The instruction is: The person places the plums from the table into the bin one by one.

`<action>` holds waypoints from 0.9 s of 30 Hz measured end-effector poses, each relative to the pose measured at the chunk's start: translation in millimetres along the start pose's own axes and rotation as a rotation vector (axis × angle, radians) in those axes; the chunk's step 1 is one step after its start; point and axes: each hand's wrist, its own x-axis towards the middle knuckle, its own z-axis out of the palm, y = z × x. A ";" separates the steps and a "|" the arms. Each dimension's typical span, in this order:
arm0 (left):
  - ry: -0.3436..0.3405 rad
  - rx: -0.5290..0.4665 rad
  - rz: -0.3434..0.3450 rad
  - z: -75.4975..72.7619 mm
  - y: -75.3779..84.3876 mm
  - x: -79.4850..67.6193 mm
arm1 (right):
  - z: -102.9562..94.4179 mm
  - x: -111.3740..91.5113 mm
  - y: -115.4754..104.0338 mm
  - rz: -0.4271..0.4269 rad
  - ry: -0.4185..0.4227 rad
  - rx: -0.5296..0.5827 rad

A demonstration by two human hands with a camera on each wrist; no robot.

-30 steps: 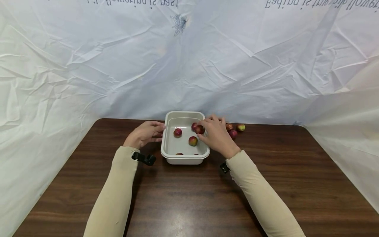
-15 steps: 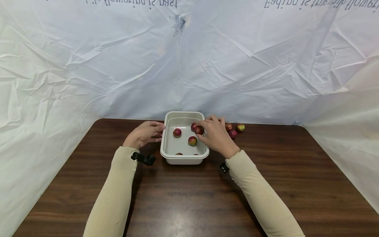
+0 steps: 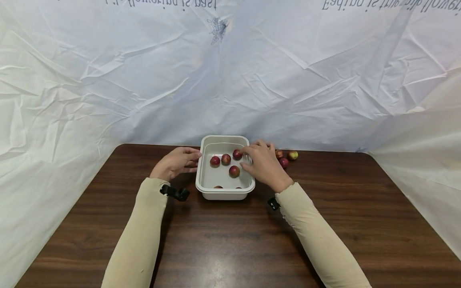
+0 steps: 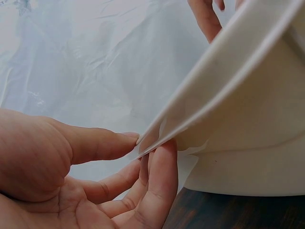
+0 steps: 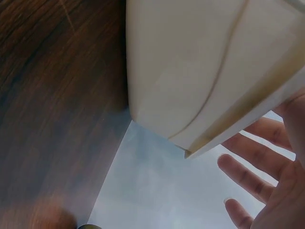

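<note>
A pale rectangular plastic tub stands near the table's back edge with several small red-and-green apples inside, such as one apple at the middle. My left hand pinches the tub's left rim; in the left wrist view the thumb lies on the rim's edge and the fingers sit under it. Over the right rim, my right hand has its fingers spread and nothing between them. An apple lies by its fingertips, and another apple sits further left. The front wall partly hides the nearest apples.
Behind my right hand, several loose apples lie on the dark wooden table. A wrinkled white cloth hangs along the table's back and sides. Black camera mounts sit on both wrists.
My right hand has let go of an apple, which now rests further left on the tub's floor between the others. The left hand has stayed at the rim.
</note>
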 end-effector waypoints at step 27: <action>-0.002 0.006 0.009 0.9 -0.7 1.2 | -20.7 -1.6 16.6 0.039 0.068 0.037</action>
